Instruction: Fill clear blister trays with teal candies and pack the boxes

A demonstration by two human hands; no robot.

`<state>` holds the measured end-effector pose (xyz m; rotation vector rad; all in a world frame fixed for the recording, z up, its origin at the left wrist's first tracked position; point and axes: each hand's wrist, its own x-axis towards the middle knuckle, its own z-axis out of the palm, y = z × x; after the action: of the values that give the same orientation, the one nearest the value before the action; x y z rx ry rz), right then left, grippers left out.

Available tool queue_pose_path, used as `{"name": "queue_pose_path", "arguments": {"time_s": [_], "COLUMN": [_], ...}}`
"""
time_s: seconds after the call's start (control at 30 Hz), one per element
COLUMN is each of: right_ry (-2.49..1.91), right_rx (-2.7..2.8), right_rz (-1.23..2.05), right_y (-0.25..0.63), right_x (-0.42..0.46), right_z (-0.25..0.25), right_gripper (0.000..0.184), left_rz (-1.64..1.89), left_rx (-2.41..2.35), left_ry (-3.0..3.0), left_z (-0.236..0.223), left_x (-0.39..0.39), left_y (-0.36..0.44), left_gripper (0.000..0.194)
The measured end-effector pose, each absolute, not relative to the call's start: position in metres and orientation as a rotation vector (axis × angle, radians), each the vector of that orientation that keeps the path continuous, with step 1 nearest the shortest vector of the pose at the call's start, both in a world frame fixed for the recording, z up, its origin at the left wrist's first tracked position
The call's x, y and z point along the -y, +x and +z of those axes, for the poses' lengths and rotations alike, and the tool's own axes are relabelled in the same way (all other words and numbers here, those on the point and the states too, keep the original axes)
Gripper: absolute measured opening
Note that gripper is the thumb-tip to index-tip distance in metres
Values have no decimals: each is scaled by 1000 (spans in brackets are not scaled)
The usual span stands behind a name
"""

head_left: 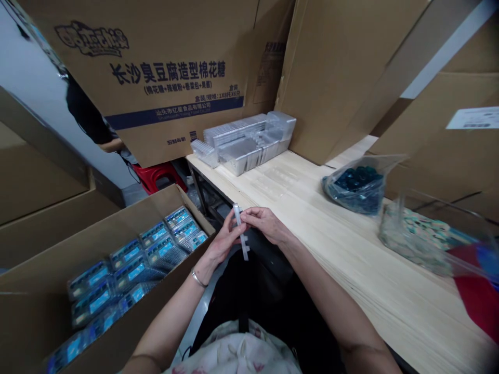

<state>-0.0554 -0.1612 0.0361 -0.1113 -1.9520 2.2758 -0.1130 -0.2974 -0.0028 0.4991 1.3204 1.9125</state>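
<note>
Between my hands, above my lap, is a thin clear plastic case (pixel 245 249), held upright and seen nearly edge-on. My left hand (pixel 225 238) pinches it from the left, thumb on the near side. The fingertips of my right hand (pixel 267 222) are closed on its upper right edge. What lies inside the case cannot be made out at this angle. On the table beyond my hands stand stacks of similar clear plastic cases (pixel 239 156).
At my left an open carton (pixel 156 291) holds rows of blue-labelled packs (pixel 132 272). On the wooden table (pixel 312 223) lie a bag of dark blue pieces (pixel 354 187) and a clear tub (pixel 417 244) of patterned pieces. Large cardboard boxes (pixel 163 41) rise behind. A red stool (pixel 156 176) stands below.
</note>
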Motion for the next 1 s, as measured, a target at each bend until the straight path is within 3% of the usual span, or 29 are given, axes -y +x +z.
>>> {"name": "queue_pose_path", "arguments": {"time_s": [0.87,1.0], "right_ry": [-145,-207], "right_rx": [1759,1871], "right_rz": [2368,2154], "right_y": [-54,-51], "right_x": [156,143], "right_z": [24,43], "right_gripper": [17,15], "left_rz": [1981,2007], "left_rx": [-1106,-1187], "left_ry": [445,356], "left_z": [-9,-14], "left_x": [290,300], "left_y": [-111,-123], "left_gripper": [52,57]}}
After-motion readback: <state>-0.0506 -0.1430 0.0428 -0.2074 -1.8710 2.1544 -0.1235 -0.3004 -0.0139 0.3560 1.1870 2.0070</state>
